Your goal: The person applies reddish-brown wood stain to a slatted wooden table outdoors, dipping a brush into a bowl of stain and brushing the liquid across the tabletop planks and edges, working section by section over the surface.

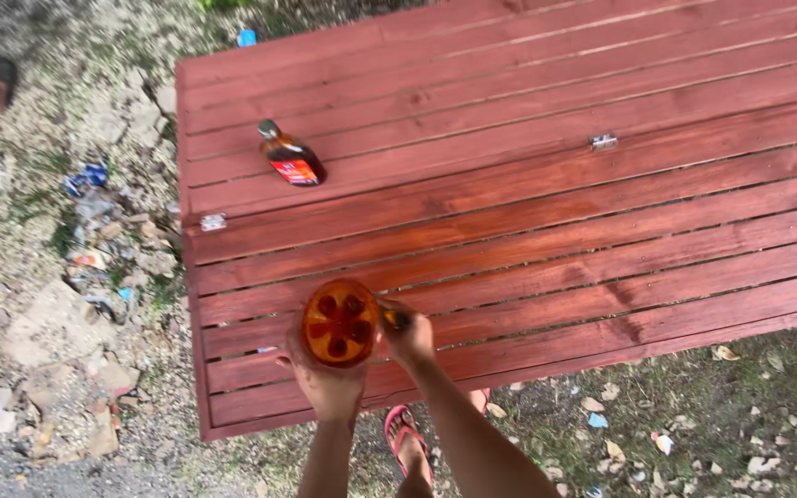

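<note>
My left hand (327, 385) grips a clear plastic bottle of orange-brown liquid, seen bottom-up as a round base (340, 323) with several dimples. Beside it my right hand (408, 337) is closed on a small dark object, perhaps a cap or brush end, touching the bottle's right side. Both hands hover over the near left part of a red-brown slatted wooden table (546, 184). A small flat glass bottle (291, 156) with a red label and dark cap lies on its side at the table's far left.
Metal hinges (603, 142) (213, 221) sit on the slats. My foot in a red sandal (406, 441) stands on grass below the table edge. Rubble, stones and litter (94, 258) cover the ground to the left. Dry leaves lie scattered at lower right.
</note>
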